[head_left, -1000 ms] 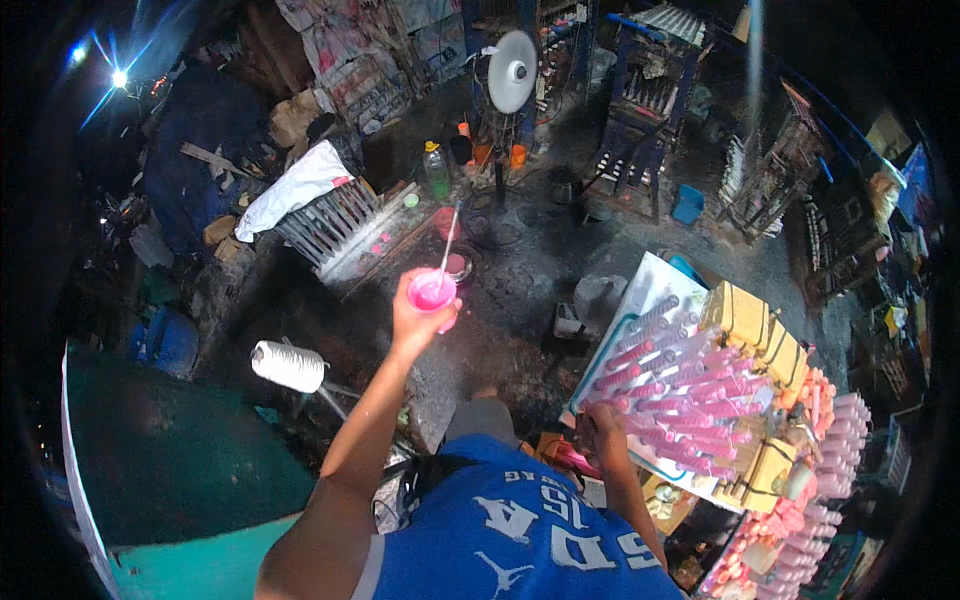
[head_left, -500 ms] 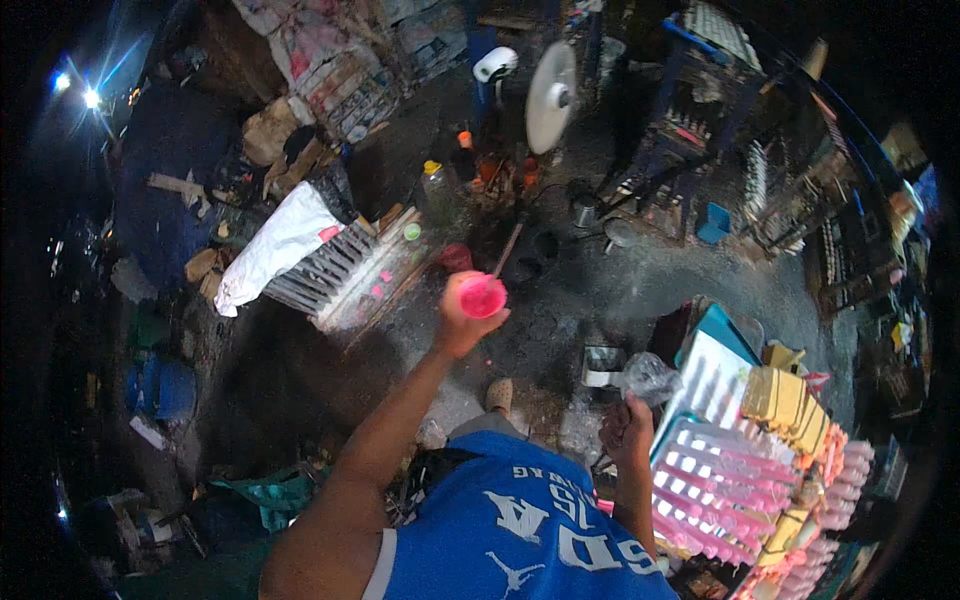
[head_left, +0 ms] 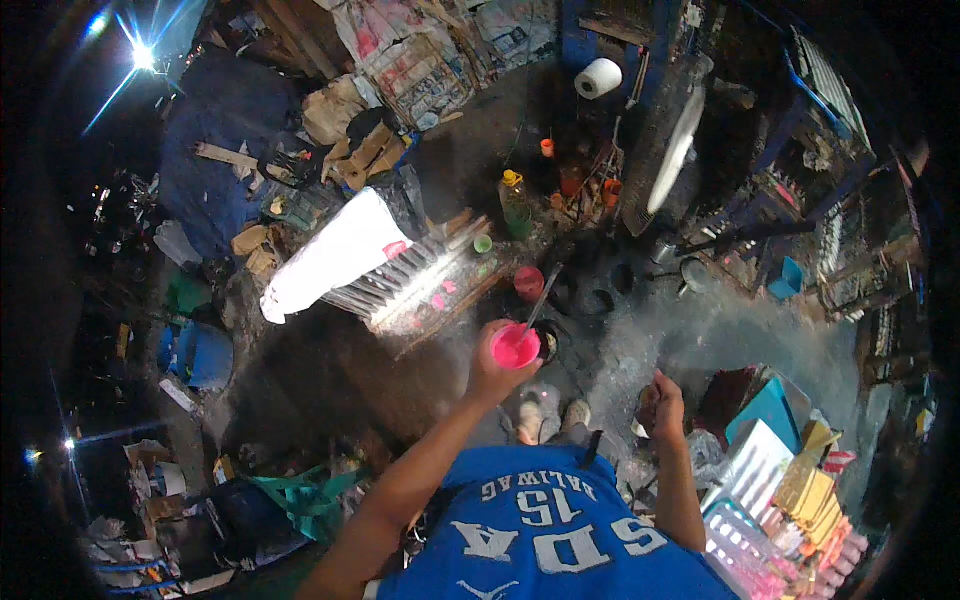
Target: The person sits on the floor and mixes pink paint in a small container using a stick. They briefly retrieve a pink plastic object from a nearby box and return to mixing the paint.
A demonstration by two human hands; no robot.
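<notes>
My left hand (head_left: pixel 490 375) is wrapped round a pink cup (head_left: pixel 515 347), held out in front of my body. Bright pink stuff shows inside the cup, and a slim grey stick (head_left: pixel 541 303) leans out of it; its lower end is hidden. To the right, my right hand (head_left: pixel 660 407) hangs free with its fingers curled; whether anything small is in them I cannot make out. Near its wrist lies a crumpled clear plastic bag (head_left: pixel 706 455). Beyond the left hand a red bowl (head_left: pixel 528 283) stands by a low bench (head_left: pixel 405 318) with pink spots.
A white sheet (head_left: pixel 335 250) covers part of a slatted rack at left. Pink egg trays (head_left: pixel 740 540), a teal lid (head_left: pixel 765 415) and yellow blocks (head_left: pixel 805 492) are stacked at right. Farther off stand a fan (head_left: pixel 677 150), a yellow-capped bottle (head_left: pixel 515 205) and a blue scoop (head_left: pixel 787 277).
The view has shifted, so the surroundings sit farther right and lower. My right hand has moved away from the plastic bag. The cup stays in my left hand, its inside now more visible.
</notes>
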